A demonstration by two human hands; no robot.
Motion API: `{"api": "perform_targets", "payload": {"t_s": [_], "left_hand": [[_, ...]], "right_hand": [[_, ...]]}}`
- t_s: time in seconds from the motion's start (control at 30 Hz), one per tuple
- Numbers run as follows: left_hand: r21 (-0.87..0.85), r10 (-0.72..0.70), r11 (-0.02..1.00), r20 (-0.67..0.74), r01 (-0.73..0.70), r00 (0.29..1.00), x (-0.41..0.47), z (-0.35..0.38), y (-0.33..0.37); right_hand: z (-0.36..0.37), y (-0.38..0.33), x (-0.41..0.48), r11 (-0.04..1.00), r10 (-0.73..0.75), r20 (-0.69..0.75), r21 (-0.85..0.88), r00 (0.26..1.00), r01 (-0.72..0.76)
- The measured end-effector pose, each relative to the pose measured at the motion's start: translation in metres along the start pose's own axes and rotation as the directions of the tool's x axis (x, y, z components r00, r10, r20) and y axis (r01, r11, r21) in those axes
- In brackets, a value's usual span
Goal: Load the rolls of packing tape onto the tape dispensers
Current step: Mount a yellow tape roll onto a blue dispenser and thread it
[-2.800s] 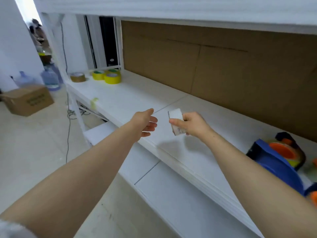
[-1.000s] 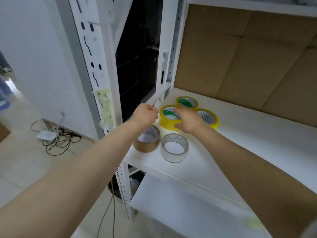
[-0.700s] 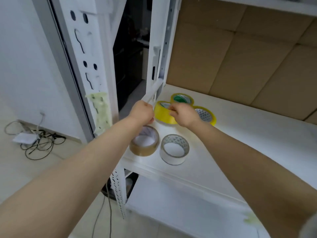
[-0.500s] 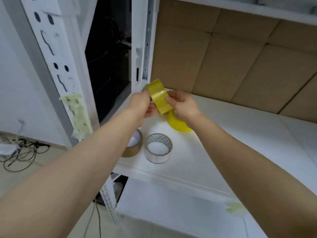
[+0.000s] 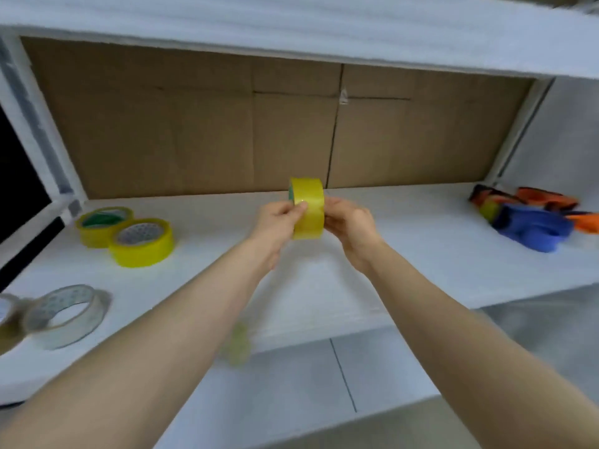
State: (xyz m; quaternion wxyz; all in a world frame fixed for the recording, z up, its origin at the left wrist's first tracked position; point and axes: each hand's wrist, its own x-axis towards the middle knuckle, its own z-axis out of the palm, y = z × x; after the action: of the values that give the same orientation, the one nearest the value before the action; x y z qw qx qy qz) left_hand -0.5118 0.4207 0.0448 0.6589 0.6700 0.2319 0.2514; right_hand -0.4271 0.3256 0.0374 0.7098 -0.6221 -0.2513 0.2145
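Tape rolls (image 5: 141, 243) on white shelf (image 5: 421, 254), cardboard backing (image 5: 194, 140)

White shelf (image 5: 421, 270) across the view, backed by brown cardboard panels (image 5: 162, 134) with a vertical seam near the middle. Above, an upper shelf board (image 5: 291, 24), also white; below, a lower shelf (image 5: 291, 384) crossed by one dark seam line. At far left, a white upright post (image 5: 42, 140) beside a dark opening (image 5: 16, 176). Blurred, a yellowish crumpled scrap (image 5: 238, 346) at the middle shelf's front edge.
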Motion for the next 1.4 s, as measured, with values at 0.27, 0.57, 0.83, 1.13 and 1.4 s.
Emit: {"api": "perform_targets", "payload": {"t_s": [0.27,0.57,0.83,1.13,1.4], "left_hand": [[-0.020,-0.009,1.000,0.307,0.016,0.952,-0.021,0.188,-0.010],[-0.131,-0.163,0.959,0.480,0.253,0.862,-0.019,0.349,-0.014],[-0.022,-0.024,0.999,0.580,0.045,0.814,0.022,0.454,-0.016],[-0.140,-0.042,0.980,0.549,0.141,0.835,0.089,0.555,-0.017],[-0.062,0.001,0.997,0.515,0.036,0.857,0.133,0.606,-0.028]], "right_hand": [[-0.194,0.000,-0.052,0.998,-0.058,-0.211,0.012,0.976,0.062],[-0.337,0.002,-0.096,1.000,-0.008,-0.467,0.009,0.884,0.014],[-0.444,-0.017,-0.053,0.976,0.055,-0.515,0.208,0.856,0.063],[-0.545,-0.024,0.014,0.981,0.066,-0.490,0.192,0.870,0.034],[-0.600,-0.029,0.070,0.978,0.058,-0.373,0.208,0.926,0.023]]}}
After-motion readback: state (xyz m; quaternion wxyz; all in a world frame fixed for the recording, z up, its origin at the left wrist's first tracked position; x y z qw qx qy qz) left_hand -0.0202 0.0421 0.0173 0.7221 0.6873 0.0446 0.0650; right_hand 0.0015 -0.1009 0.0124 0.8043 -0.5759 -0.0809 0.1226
